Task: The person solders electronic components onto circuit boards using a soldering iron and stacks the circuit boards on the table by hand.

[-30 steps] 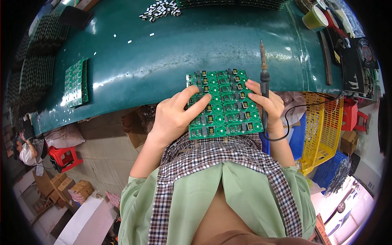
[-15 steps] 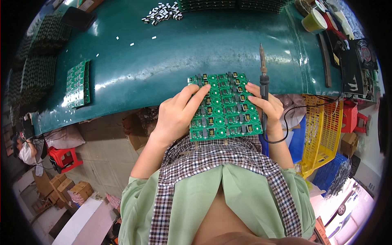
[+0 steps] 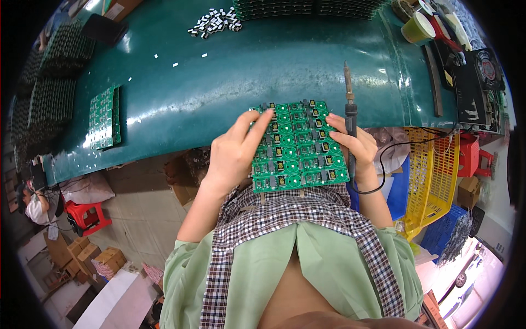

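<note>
A green panel of small circuit boards [image 3: 298, 147] lies at the near edge of the dark green table [image 3: 246, 66], partly over my lap. My left hand [image 3: 234, 153] grips its left side, with the index finger stretched up to the top left corner. My right hand [image 3: 356, 145] rests against the panel's right edge and holds a soldering iron [image 3: 349, 112] upright, tip pointing away from me. Its black cable [image 3: 394, 159] loops off to the right.
A stack of green board panels [image 3: 104, 116] lies at the table's left. Small white parts [image 3: 215, 22] are heaped at the far edge. Dark board stacks [image 3: 46, 82] fill the far left. A cup [image 3: 416, 27] and black devices [image 3: 474, 82] sit right; a yellow basket [image 3: 433, 175] stands below.
My left index finger has stretched further up along the panel's left edge to its top corner. The panel and the right hand with the soldering iron have stayed about where they were.
</note>
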{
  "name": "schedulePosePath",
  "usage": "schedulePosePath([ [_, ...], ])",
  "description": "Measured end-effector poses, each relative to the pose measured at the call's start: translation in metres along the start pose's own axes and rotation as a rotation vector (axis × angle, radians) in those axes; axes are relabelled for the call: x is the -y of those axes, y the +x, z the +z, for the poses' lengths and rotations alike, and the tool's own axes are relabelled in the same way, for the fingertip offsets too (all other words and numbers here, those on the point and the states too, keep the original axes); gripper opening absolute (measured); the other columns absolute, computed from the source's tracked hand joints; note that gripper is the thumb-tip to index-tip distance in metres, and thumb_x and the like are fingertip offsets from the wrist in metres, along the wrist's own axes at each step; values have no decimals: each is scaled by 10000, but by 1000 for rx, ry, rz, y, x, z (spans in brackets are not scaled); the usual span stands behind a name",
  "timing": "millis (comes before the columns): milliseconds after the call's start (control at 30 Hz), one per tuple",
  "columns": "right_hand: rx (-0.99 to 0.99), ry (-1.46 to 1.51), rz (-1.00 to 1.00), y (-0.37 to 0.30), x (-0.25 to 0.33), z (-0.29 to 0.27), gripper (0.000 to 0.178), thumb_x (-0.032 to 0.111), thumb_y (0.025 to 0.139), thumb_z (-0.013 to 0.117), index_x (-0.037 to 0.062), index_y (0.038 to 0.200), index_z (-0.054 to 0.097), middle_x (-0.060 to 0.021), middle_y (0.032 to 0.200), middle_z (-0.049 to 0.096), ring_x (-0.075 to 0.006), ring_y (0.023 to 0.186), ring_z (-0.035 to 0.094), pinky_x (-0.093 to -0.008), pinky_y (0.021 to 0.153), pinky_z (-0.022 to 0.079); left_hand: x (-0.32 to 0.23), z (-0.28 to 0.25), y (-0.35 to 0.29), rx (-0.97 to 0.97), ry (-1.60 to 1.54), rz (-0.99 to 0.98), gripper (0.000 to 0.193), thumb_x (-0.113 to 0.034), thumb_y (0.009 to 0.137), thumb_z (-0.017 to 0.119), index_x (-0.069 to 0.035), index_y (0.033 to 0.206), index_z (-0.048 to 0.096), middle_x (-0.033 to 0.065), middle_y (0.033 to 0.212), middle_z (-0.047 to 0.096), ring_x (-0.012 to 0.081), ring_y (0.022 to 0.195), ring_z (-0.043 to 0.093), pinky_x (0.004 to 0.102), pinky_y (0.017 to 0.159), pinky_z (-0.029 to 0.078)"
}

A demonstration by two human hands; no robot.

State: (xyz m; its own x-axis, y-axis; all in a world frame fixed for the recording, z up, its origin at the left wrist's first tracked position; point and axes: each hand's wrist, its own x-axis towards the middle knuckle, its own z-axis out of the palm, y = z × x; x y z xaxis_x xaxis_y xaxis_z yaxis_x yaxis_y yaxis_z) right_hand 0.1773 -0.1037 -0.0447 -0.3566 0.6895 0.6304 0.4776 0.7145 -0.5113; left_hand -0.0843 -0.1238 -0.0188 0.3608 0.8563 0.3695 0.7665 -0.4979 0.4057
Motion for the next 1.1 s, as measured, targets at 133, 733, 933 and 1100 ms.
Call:
schedulePosePath([
  [133,0,-5,-9,2,1,-1,211,-32,683,681,42,877,640,-148,987,689,-301,952,675,-341,758,575,14,0,0,-12,-54,-217,468,81,715,555,-80,1152,604,94,1016,575,234,754,627,360,631,511],
  [733,4,-4,-39,-1,-2,-1,247,-12,670,685,51,904,638,-151,1008,684,-304,947,676,-349,756,577,42,-8,86,595,-382,-242,176,-180,765,687,-31,859,688,106,865,658,264,822,633,358,733,488],
  [933,1,-7,-36,-1,-3,-1,245,-5,668,688,47,902,639,-146,1006,686,-300,944,677,-346,754,578,49,-3,87,599,-438,-159,149,-136,790,652,-25,885,676,109,877,650,281,836,622,369,740,482],
  [1100,-3,-12,-29,0,-1,0,243,-17,666,684,49,896,643,-142,1000,689,-294,940,679,-343,751,578,50,-2,83,594,-474,-145,145,-120,802,633,-17,898,667,110,912,640,303,856,609,384,738,473],
])
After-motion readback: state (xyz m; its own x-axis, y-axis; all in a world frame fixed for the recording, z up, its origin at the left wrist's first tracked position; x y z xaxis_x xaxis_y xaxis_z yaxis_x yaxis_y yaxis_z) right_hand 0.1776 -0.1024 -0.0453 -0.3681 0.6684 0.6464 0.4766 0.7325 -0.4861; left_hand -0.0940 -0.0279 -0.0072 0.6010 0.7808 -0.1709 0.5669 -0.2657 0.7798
